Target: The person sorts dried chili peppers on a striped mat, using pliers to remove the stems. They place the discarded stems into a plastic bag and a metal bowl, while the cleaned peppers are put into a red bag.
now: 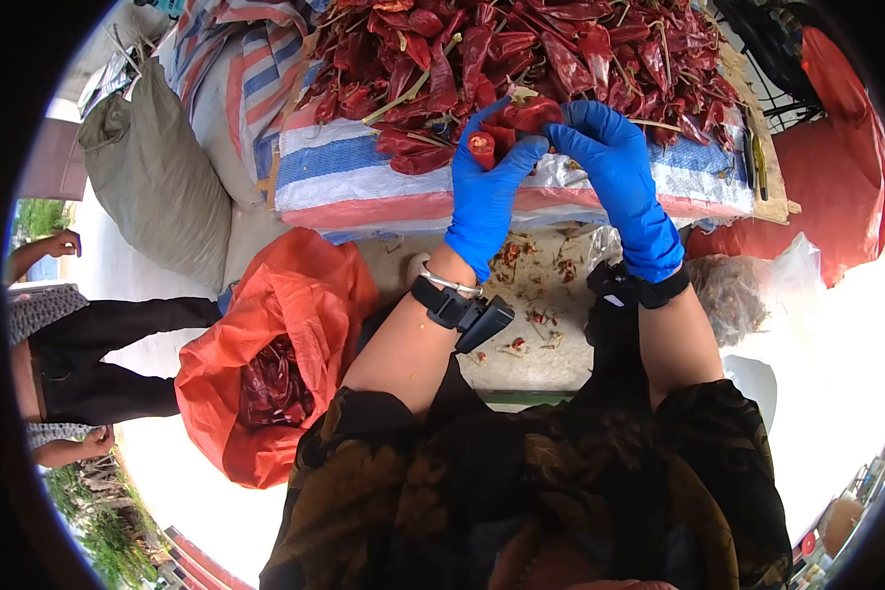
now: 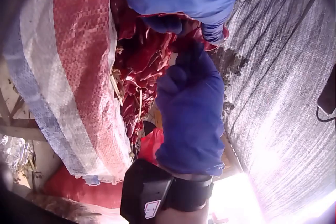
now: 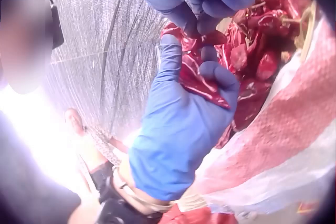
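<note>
At the near edge of the heap of dried chillies on the striped sheet, you hold one red chilli between both gloved hands, just above the pile. Your left hand has its fingers curled round the pod, and your right hand pinches its other end. Keep the left grip firm but light, since the pod looks brittle, and judge the pull so the pod does not tear.

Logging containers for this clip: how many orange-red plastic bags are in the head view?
2. One open bag of chillies lies lower left, beside the left hand's arm; another bulges at the right edge. More may be hidden.
</note>
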{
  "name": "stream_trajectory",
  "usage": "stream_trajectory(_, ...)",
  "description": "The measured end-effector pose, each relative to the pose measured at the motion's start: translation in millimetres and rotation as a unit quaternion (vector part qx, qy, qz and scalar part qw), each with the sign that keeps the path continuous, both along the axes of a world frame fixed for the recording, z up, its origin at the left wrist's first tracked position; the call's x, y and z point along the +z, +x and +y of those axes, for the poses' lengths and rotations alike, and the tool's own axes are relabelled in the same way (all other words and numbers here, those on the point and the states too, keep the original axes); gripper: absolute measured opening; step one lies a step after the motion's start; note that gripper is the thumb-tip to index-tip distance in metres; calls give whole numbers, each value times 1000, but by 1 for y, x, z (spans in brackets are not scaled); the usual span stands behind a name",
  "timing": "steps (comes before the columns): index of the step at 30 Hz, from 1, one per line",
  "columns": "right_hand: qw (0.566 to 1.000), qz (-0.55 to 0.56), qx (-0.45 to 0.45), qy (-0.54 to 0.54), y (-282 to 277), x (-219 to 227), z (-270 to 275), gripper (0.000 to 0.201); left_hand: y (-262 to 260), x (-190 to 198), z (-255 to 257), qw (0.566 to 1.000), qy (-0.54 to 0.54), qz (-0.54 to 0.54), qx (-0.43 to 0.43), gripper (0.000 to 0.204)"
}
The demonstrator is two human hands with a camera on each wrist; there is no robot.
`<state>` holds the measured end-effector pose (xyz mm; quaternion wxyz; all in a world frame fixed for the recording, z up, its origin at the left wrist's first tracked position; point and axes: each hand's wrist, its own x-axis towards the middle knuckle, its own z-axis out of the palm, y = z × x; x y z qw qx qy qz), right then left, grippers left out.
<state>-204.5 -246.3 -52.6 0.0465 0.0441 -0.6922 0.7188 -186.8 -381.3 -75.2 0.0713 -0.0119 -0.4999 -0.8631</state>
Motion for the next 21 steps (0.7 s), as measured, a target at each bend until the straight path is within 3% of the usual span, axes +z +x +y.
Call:
stream_trajectory(1, 996, -54, 72, -26, 3, -1, -1, 26, 2, 2, 0, 999, 34, 8, -7, 30)
stream_trajectory(3, 995, -57, 68, -33, 3, -6, -1, 27, -3, -6, -6, 999, 15, 7, -29, 28)
stream_trajectory(5, 989, -37, 135, 47, 4, -1, 4, 27, -8, -13, -8, 987, -129, 83, 46, 28)
stream_trajectory(6, 972, -46, 197, 122, 5, 9, 14, 26, -7, -16, -9, 987, -128, 82, 43, 28)
stream_trajectory(8, 980, -16, 178, 83, 5, 22, 24, 25, -3, -10, -11, 998, -53, -26, 29, 27)
stream_trajectory(10, 986, 57, 157, -5, 7, 35, 29, 25, -1, -1, -16, 997, -62, -46, -26, 26)
stream_trajectory(13, 982, 89, 168, -4, 5, 32, 27, 26, 1, -2, -13, 988, -84, -68, -113, 25)
stream_trajectory(15, 983, 83, 166, 1, 5, 26, 26, 26, 3, -5, -10, 981, -92, -83, -147, 25)
stream_trajectory(17, 970, 53, 237, 3, 3, 23, 27, 26, 2, -9, -9, 979, -84, -84, -168, 27)
stream_trajectory(21, 984, 14, 171, -37, 0, 11, 27, 16, 1, -8, -9, 968, -87, -86, -219, 34)
